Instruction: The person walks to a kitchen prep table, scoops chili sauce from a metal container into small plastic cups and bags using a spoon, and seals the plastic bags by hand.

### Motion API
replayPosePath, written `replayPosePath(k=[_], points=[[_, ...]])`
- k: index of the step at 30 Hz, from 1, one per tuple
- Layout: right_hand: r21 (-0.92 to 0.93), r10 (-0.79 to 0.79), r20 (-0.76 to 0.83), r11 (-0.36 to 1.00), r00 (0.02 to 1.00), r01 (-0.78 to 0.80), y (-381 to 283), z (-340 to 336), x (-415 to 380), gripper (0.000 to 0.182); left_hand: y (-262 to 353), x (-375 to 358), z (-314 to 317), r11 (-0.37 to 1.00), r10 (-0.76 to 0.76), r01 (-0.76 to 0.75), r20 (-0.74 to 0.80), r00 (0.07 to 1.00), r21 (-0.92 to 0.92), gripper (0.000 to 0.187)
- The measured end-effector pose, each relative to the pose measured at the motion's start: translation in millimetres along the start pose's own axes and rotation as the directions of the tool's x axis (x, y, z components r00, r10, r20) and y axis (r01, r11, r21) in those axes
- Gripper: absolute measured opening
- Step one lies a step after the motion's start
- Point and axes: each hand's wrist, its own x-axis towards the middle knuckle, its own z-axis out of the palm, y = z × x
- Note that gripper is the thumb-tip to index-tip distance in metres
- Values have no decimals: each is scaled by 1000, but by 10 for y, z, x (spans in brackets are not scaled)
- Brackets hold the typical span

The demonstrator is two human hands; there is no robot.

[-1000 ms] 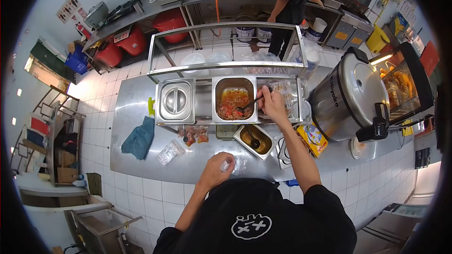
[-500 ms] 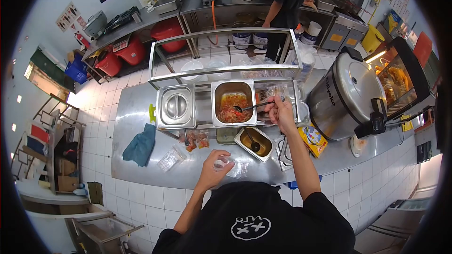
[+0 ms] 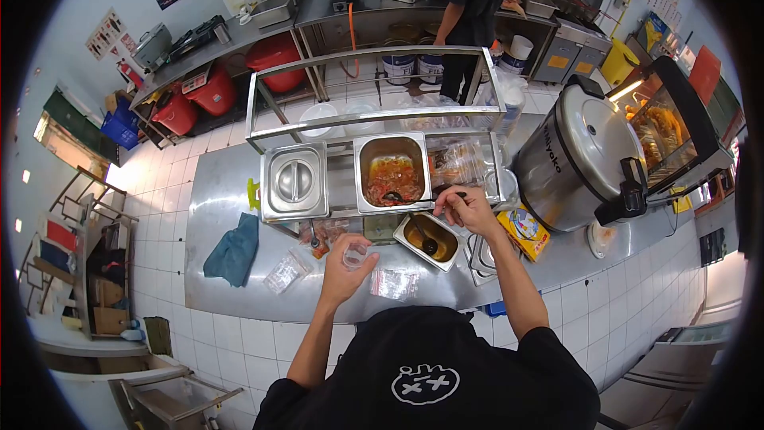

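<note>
My right hand (image 3: 465,211) grips the handle of a black ladle (image 3: 414,201), whose bowl rests in red sauce near the front edge of a steel pan (image 3: 360,161). In my left hand (image 3: 344,275) is a small clear plastic cup (image 3: 356,255), held above the counter in front of the pan. A lidded steel pan (image 3: 294,181) stands to the left of the sauce. Closer to me, a tilted steel pan (image 3: 446,259) contains dark liquid and a second black ladle (image 3: 430,245). Clear plastic bags (image 3: 395,284) lie between my arms.
A teal cloth (image 3: 232,251) and a plastic packet (image 3: 284,272) lie at left. On the right stand a large cooker (image 3: 569,159), a yellow box (image 3: 525,232) and a lit food case (image 3: 668,135). A metal rack (image 3: 374,119) rises behind the pans; beyond it stands a person (image 3: 475,0).
My right hand has moved down and slightly left, bringing the ladle to the sauce pan's front edge. My left hand has lifted the cup a little up and left.
</note>
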Motion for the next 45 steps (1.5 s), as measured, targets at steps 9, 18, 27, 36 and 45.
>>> replayPosePath(k=[9, 18, 27, 36, 45], points=[[191, 127, -220, 978, 967, -85, 125, -46, 234, 42, 306, 206, -185, 997, 0, -8, 120, 993, 73, 24], [366, 291, -441, 922, 849, -126, 170, -122, 371, 38, 379, 460, -244, 1000, -26, 26, 80, 996, -1, 27], [454, 202, -539, 887, 818, 81, -236, -320, 421, 33, 358, 1100, 0, 887, 318, -320, 63, 946, 334, 31], [485, 107, -490, 858, 865, 168, -769, -254, 443, 27, 136, 1515, 244, 859, 336, -307, 1, 942, 410, 28], [478, 65, -450, 860, 890, 179, -1013, -129, 497, 29, 198, 1632, 401, 897, 417, -391, -98, 904, 206, 32]])
